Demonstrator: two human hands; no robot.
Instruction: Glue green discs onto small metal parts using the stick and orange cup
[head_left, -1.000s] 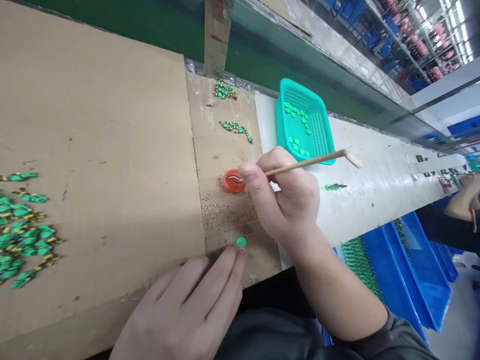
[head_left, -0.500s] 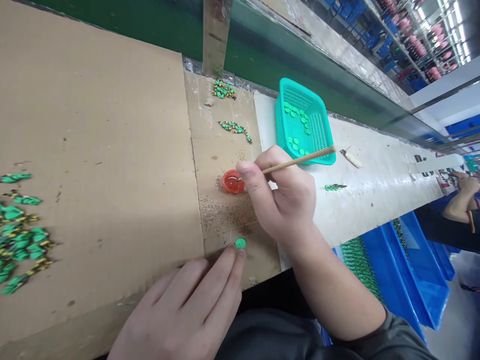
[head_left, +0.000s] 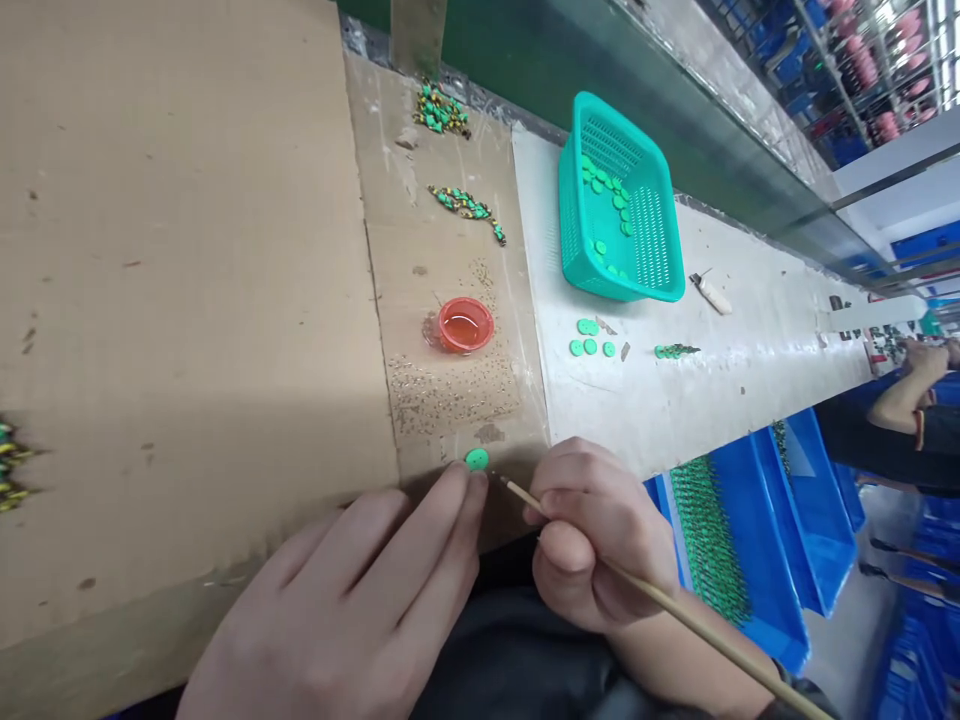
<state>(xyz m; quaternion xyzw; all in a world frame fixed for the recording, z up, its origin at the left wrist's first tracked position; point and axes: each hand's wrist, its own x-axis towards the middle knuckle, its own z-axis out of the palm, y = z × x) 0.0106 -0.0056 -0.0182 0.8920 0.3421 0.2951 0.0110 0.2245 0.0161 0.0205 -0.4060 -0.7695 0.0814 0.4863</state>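
My left hand (head_left: 360, 600) is closed, its fingertips pinching the edge of a small round green button (head_left: 477, 459) with tiny holes, close above the cardboard. In my right hand (head_left: 607, 535) is a thin wooden paintbrush (head_left: 525, 493). The brush's dark tip points left, just right of and below the button; I cannot tell if they touch. Beyond the hands, a small red cup (head_left: 466, 326) stands on the cardboard with clear, shiny liquid inside. Tiny specks (head_left: 450, 395) lie scattered on the cardboard between cup and hands.
A teal basket (head_left: 622, 285) holding green buttons stands at the back. Loose green buttons (head_left: 590, 347), a white-handled tool (head_left: 711, 293) and green-black pieces (head_left: 463, 203) lie around. Blue bins (head_left: 757, 540) stand at right, below the table. A co-worker's arm (head_left: 911, 385) shows at far right.
My right hand has drawn the brush back from the red cup, down to the button. My left hand stays with the button. The view has shifted, uncovering loose buttons by the basket.
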